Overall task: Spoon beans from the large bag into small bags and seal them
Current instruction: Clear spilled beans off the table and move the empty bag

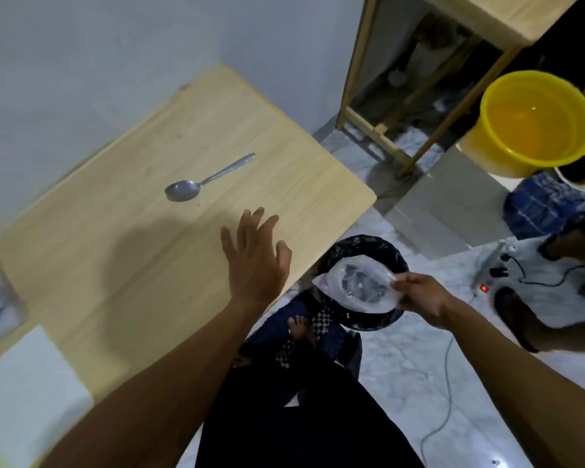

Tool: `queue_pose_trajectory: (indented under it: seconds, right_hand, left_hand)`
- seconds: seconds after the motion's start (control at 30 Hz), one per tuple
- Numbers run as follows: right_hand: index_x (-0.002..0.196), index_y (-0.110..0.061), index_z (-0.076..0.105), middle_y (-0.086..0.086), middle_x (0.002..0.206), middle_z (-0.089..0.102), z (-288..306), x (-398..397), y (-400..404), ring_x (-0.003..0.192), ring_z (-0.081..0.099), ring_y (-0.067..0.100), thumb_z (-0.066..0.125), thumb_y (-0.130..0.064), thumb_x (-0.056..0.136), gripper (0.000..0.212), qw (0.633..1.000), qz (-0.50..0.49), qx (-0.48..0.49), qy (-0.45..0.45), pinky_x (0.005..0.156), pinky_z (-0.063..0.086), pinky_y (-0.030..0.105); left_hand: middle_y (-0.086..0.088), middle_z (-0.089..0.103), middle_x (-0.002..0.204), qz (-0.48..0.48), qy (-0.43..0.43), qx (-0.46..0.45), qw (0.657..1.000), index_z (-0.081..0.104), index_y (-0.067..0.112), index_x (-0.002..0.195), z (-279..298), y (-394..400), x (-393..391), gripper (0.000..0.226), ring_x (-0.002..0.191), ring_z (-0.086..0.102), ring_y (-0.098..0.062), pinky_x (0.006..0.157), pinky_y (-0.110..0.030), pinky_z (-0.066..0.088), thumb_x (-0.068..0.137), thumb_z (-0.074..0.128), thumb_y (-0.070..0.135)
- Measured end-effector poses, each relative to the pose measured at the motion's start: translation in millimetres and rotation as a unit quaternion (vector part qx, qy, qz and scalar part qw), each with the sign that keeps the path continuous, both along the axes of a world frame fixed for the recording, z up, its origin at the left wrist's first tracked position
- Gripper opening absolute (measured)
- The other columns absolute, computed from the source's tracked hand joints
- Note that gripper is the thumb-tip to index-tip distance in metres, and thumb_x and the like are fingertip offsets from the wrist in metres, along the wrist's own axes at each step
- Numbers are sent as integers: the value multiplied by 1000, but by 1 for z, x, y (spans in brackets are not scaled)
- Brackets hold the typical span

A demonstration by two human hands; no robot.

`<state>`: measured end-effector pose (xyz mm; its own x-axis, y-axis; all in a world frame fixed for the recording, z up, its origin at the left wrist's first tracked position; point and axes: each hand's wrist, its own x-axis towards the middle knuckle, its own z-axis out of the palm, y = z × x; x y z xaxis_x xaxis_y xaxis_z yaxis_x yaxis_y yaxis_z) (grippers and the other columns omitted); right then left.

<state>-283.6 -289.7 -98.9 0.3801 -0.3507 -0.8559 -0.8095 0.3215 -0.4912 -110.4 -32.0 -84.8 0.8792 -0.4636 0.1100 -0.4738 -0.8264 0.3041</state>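
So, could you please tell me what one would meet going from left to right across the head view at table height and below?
Spoon → left hand → clear plastic bag over the black-lined bin → right hand → power strip → yellow bucket.

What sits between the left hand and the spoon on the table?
Nothing visible does. The left hand hovers open over bare wood, and the spoon lies alone farther back on the table. The right hand pinches a clear plastic bag off to the side.
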Motion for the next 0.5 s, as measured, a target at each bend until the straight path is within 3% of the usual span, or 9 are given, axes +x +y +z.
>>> queue_pose_trajectory:
  seconds: [0.1, 0.17, 0.23, 0.4, 0.5]
  right_hand:
    - [84, -4, 62, 24, 98, 63, -30, -20, 6, 81, 61, 33, 60, -3, 94, 11, 996, -68, -41, 47, 81, 58, 48]
    - [85, -3, 61, 26, 103, 62, -44, -28, 10, 89, 60, 37, 62, -3, 93, 8, 988, -119, -64, 76, 93, 53, 53]
    - [97, 0, 62, 27, 110, 63, -57, -35, 12, 90, 61, 38, 65, -4, 91, 8, 981, -144, -78, 100, 94, 53, 52]
    - [132, 1, 55, 22, 127, 60, -68, -35, 20, 107, 61, 40, 67, -10, 91, 44, 982, -124, -87, 112, 94, 53, 46]
    - [129, -2, 57, 15, 104, 65, -61, -25, 28, 84, 62, 32, 61, -11, 94, 36, 987, -83, -103, 90, 82, 54, 41]
  left_hand:
    - [-3, 43, 149, 9, 14, 5, 1000, 49, 19, 134, 3, -3, 0, 46, 148, 27, -26, 117, -62, 16, 88, 48, 24]
    - [-3, 42, 150, 10, 18, 11, 1000, 48, 19, 134, 4, -3, 0, 47, 148, 27, -26, 117, -62, 15, 87, 46, 26]
    - [-3, 42, 150, 11, 18, 13, 1000, 48, 19, 134, 3, -2, 1, 47, 148, 26, -25, 117, -62, 16, 87, 45, 27]
    - [-2, 41, 150, 13, 24, 15, 1000, 47, 20, 134, 3, -4, 1, 47, 148, 25, -25, 117, -62, 15, 88, 45, 27]
    - [-2, 42, 149, 14, 19, 3, 1000, 48, 19, 134, 2, -3, 0, 47, 148, 26, -25, 118, -62, 15, 87, 50, 24]
